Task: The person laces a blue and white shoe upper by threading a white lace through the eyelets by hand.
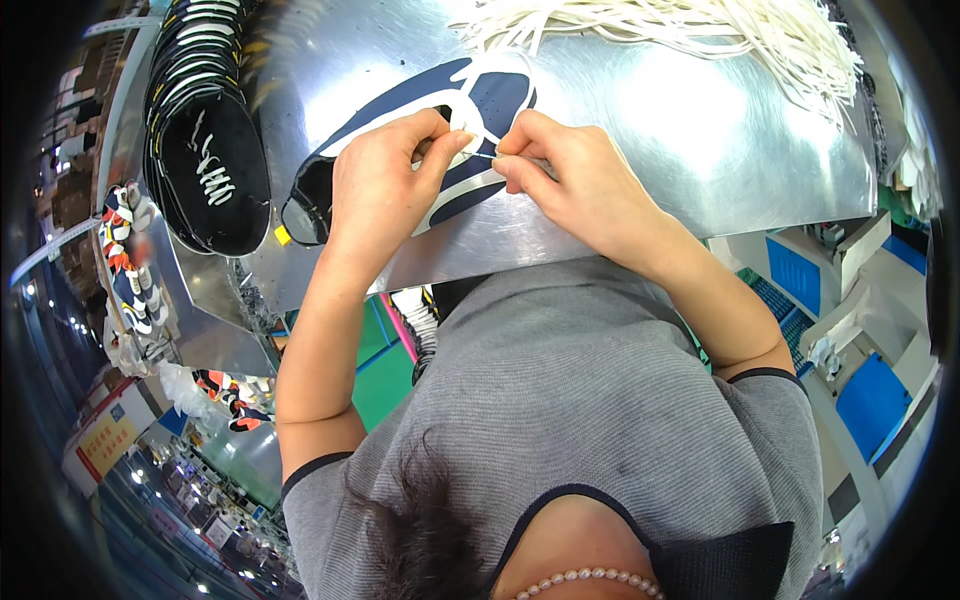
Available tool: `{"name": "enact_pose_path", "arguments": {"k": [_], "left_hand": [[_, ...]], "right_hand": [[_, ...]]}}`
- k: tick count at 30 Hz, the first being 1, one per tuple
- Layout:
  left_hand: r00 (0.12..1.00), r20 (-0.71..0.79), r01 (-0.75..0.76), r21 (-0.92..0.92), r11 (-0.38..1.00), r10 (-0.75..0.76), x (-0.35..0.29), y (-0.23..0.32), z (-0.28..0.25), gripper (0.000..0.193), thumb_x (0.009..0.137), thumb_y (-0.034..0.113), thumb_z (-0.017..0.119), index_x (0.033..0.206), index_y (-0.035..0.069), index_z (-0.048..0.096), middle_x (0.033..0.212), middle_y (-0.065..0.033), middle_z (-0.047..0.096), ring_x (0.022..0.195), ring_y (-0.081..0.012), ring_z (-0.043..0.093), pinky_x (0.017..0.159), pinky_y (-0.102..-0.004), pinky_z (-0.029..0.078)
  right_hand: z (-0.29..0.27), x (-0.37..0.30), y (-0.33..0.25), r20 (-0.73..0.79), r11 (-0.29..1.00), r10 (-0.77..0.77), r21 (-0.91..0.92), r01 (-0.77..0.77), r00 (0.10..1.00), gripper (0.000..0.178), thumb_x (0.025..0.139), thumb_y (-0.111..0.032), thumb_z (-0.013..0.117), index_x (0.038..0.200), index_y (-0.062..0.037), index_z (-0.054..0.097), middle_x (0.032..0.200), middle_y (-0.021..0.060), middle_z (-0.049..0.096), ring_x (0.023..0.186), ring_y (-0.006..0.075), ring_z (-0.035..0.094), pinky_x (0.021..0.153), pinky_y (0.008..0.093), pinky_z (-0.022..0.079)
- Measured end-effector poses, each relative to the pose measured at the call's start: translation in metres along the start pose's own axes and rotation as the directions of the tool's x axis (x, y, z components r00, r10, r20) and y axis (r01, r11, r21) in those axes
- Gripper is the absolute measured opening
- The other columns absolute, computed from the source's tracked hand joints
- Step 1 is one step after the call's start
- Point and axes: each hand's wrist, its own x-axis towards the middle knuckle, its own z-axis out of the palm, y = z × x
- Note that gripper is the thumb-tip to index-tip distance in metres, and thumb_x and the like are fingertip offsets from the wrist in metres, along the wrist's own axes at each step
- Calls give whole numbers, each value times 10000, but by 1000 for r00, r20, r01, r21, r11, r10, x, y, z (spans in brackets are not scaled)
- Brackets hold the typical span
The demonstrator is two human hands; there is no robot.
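A navy and white shoe upper [400,95] lies on the shiny metal table, its black heel end toward the left. My left hand [385,175] is closed over its middle, thumb and index finger pinched at the white lacing edge. Close beside it, my right hand [575,175] is closed, thumb and fingertips pinching a thin white shoelace [532,75] that loops over the upper's toe end. A fine bluish strand spans the small gap between both sets of fingertips; whether it is the lace's tip I cannot tell.
A long row of nested black shoe uppers [215,165] stands at the left table edge. Loose white shoelaces [690,30] are heaped at the far right of the metal table [640,130]. A small yellow tag [282,235] is near the front edge. Colourful shoe parts [130,260] hang lower left.
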Motion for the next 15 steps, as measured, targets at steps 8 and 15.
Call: {"name": "enact_pose_path", "arguments": {"k": [8,15], "left_hand": [[968,-32,-251,-85,964,249,-13,0,16,184,795,17,699,974,1,663,892,-153,688,803,-358,668,711,-416,523],[936,-174,-305,26,952,304,-29,-2,16,202,815,8,676,1014,44,667,848,-101,639,746,-323,643,655,-408,503]], "right_hand": [[18,8,-9,67,884,-93,-454,113,993,190,854,-111,643,946,32,559,742,190,675,729,372,688,639,460,541],[-6,-7,-9,92,883,-159,-432,183,983,161,912,-115,624,1006,10,584,743,182,668,715,296,699,632,397,543]]}}
